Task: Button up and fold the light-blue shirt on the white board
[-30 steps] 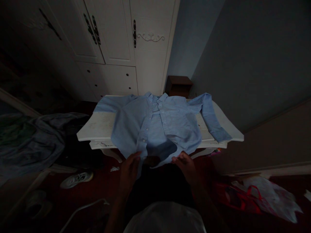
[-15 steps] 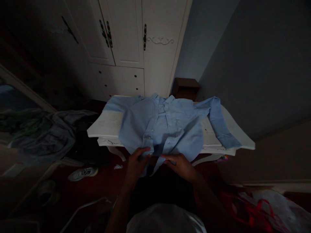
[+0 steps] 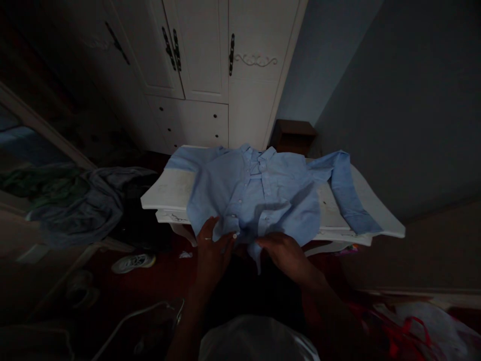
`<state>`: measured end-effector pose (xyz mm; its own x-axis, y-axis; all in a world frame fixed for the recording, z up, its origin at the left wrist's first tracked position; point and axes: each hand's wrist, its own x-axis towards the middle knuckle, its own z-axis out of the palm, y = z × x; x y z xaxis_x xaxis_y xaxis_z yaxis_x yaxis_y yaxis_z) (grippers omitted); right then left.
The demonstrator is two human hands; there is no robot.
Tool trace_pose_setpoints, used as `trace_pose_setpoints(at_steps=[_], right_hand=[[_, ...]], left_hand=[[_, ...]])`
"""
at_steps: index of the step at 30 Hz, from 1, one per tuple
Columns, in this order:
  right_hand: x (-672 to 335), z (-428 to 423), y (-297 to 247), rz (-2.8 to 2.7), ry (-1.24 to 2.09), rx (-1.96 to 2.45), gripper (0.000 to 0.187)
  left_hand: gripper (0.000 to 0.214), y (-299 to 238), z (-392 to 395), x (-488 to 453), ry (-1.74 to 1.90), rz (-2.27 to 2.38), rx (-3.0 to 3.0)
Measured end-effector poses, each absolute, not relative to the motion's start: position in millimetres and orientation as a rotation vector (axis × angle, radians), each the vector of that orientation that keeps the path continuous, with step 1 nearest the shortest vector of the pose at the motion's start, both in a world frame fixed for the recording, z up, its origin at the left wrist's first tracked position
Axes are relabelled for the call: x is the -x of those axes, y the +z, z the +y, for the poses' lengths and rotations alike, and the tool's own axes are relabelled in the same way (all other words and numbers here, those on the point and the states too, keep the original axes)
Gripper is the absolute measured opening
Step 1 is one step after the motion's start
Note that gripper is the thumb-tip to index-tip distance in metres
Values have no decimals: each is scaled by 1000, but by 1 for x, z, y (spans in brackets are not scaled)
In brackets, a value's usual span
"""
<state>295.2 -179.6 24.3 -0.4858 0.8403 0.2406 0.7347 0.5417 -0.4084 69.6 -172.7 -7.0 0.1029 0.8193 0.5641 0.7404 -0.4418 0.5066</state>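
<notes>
A light blue button-up shirt (image 3: 214, 183) lies spread, front up, over a white table (image 3: 167, 193), its collar at the far edge and its front partly open. The sleeve on the right is bent and hangs down along the tabletop. At the near hem, my left hand (image 3: 213, 248) pinches the left front edge, a small white button showing by the fingertips. My right hand (image 3: 287, 253) has its fingers closed on the opposite front edge, where a corner of cloth dangles below. The fingertips of the right hand are partly hidden.
Behind the table stands a white wardrobe (image 3: 205, 50), with a small brown cabinet (image 3: 296, 128) beside it. Rumpled clothes (image 3: 97, 200) are heaped at left, above a shoe (image 3: 133, 263) on the red floor. A red bag (image 3: 406, 336) is at lower right.
My left hand has shifted its hold up along the shirt's edge, and the button now shows at its fingertips. The two front edges hang differently at the hem. The view has turned slightly.
</notes>
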Motion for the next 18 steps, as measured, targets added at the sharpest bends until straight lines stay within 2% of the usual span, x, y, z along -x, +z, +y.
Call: trace_pose_setpoints(at_steps=[3, 8, 11, 14, 18], right_hand=[[-297, -181, 30, -2340, 356, 1250, 31], [-295, -177, 21, -1900, 820, 1160, 18], [-293, -172, 5, -1600, 1049, 1190, 30], [-292, -169, -6, -1498, 1122, 1204, 45], [-290, -172, -8, -1629, 1054, 1221, 36]], left_hand=[[19, -6, -171, -71, 1207, 1445, -2312], [26, -11, -166, -88, 1083, 1185, -2202], [26, -12, -164, -99, 1069, 1172, -2076], [27, -12, -162, -103, 997, 1131, -1963], [28, -14, -161, -99, 955, 1123, -1851]])
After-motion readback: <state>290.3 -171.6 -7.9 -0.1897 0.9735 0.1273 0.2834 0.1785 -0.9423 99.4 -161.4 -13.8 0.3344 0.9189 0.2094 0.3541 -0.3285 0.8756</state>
